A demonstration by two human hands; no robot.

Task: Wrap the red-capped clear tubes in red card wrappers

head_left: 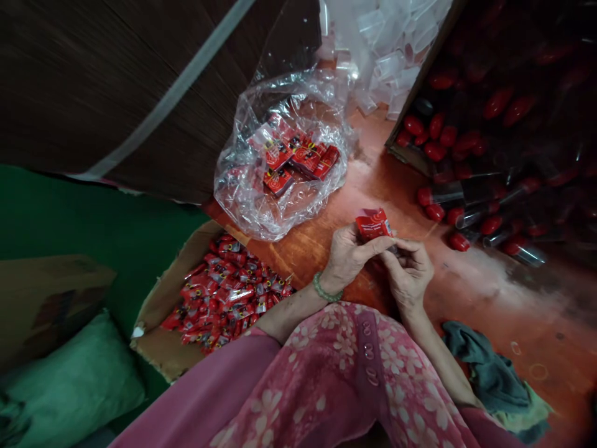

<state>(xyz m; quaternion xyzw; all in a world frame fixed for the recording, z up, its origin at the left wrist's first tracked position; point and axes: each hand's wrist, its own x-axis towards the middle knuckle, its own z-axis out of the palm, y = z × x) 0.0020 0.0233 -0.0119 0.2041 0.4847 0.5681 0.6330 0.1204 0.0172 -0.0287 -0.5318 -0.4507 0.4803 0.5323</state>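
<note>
My left hand (347, 256) is closed on a red printed wrapper (373, 224), its thumb lying across the lower part. A green bead bracelet (326, 289) circles that wrist. Thumb and fingers of my right hand (410, 270) pinch together at the wrapper's lower right corner. Something small and dark shows between the hands there, too hidden to name. Beyond the hands lies an open clear plastic bag (252, 208) with stacks of flat red wrappers (305, 155) in it.
A cardboard box (156, 330) at left holds many red wrapped pieces (228, 289). To the right, clear tubes with red caps (461, 239) spill from a box (408, 158). Clear plastic cups (389, 65) lie at the back. A dark cloth (485, 367) rests on the reddish surface (527, 317).
</note>
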